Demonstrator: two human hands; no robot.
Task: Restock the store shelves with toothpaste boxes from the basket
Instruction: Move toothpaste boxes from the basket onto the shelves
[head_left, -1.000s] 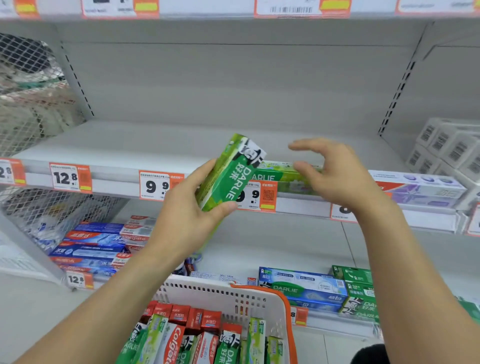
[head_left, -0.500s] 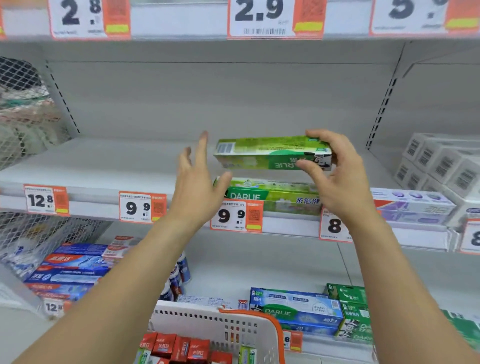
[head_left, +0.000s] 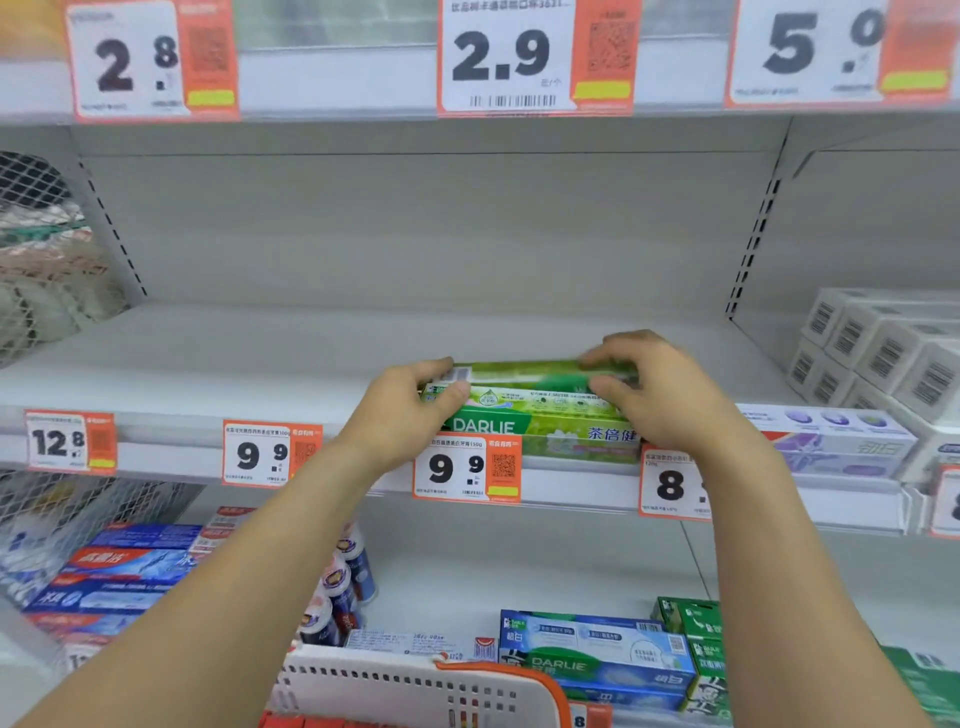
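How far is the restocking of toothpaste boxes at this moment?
Done: one green Darlie box already lies on the middle shelf. In hand: the left hand and the right hand grip a second green box at its ends, on top of the first. Left: most of that shelf is bare, and red boxes show in the basket.

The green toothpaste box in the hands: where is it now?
Head view, centre: the green box sits atop another green box on the middle shelf, above the 9.9 tag.
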